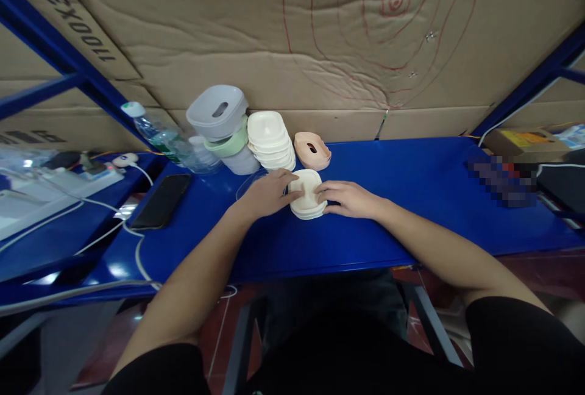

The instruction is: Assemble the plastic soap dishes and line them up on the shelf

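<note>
A short stack of cream square lids (308,206) with rounded corners lies on the blue table in front of me. My left hand (270,192) grips its left side, thumb and fingertips at the top lid's edge. On the opposite side, my right hand (351,199) curls its fingers over the rim and side. Just behind stands a taller stack of similar cream lids (273,139), leaning slightly. Beside that stack lies a peach-coloured piece (320,154) with an oval slot.
Grey slotted piece (214,111) tops a stack with a green one (232,145). A plastic bottle (158,136) leans left of it, and a black phone (162,201) lies nearer. White cables (141,255) cross the table's left end. Cardboard (219,29) walls the back; a small box (525,145) sits right.
</note>
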The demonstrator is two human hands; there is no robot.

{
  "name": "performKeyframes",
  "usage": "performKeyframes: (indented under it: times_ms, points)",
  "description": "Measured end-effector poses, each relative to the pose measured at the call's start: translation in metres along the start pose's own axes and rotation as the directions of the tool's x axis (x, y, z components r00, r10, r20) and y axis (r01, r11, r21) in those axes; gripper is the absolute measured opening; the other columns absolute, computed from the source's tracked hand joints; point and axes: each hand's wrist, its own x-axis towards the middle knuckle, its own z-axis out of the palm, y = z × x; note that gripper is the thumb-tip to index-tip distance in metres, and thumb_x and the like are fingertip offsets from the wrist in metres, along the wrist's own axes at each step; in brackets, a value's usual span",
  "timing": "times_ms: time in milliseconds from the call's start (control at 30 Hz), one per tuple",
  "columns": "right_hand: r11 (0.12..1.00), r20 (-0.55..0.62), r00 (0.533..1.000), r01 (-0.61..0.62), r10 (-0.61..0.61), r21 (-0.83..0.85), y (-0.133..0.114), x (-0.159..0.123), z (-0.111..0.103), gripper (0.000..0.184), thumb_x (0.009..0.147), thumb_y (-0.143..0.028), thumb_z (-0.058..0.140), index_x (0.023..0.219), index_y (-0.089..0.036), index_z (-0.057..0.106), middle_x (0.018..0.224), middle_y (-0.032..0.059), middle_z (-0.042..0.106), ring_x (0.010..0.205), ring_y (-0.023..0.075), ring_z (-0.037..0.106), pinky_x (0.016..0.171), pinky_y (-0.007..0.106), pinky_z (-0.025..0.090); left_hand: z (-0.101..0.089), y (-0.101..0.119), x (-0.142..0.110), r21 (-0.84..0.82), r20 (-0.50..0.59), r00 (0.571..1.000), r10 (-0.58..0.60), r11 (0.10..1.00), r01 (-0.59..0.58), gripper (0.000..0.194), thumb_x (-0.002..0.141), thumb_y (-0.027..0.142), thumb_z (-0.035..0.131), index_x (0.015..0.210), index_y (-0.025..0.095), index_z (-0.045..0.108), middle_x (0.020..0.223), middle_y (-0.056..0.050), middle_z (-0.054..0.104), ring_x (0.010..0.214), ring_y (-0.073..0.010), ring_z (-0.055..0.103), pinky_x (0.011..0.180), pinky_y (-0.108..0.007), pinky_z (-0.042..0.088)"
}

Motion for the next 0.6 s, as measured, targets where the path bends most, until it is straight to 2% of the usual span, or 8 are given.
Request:
performKeyframes:
  times_ms: [200,400,500,600]
  points:
    - [0.999,-0.043,0.998,0.047,-0.048,-0.004,-0.002,0.000,-0.001,0.026,0.108,-0.044,0.063,0.119,-0.023,0.073,0.126,0.0109,0.077,0.118,0.0247,0.074,0.097,0.040,0.063,-0.005,0.007,-0.002,-0.051,-0.043,0.998,-0.045,0.998,0.042,0.071,0.106,0.067,0.044,0.157,0.018,0.050,0.158,-0.019,0.060,0.145,-0.0382,0.059,0.118,-0.056,0.048]
    - [0.972,-0.209,0.963,0.128,-0.169,-0.195,-0.011,-0.001,-0.008,0.027,0.109,-0.046,0.062,0.117,-0.023,0.074,0.116,0.0095,0.080,0.106,0.0234,0.076,0.092,0.040,0.063,-0.013,0.012,-0.004,-0.098,-0.060,0.997,-0.049,0.994,0.043,0.072,0.109,0.063,0.034,0.157,0.012,0.049,0.156,-0.020,0.061,0.142,-0.0367,0.061,0.118,-0.055,0.048]
    - [0.956,-0.289,0.944,0.075,-0.160,-0.282,-0.009,-0.004,-0.016,0.025,0.108,-0.045,0.063,0.117,-0.024,0.075,0.114,0.0086,0.081,0.105,0.0237,0.076,0.091,0.041,0.062,-0.015,0.013,-0.005,-0.086,-0.078,0.996,-0.050,0.995,0.043,0.071,0.110,0.060,0.030,0.157,0.011,0.050,0.153,-0.020,0.064,0.139,-0.0356,0.063,0.116,-0.054,0.050]
    - [0.934,-0.366,0.930,-0.099,-0.036,-0.344,0.000,-0.009,-0.030,0.028,0.108,-0.048,0.063,0.114,-0.023,0.075,0.112,0.0096,0.081,0.105,0.0256,0.076,0.091,0.041,0.060,-0.017,0.015,-0.004,-0.032,-0.070,0.995,-0.074,0.997,0.072,0.067,0.110,0.061,0.036,0.153,0.014,0.058,0.145,-0.018,0.069,0.130,-0.0347,0.068,0.110,-0.052,0.054]
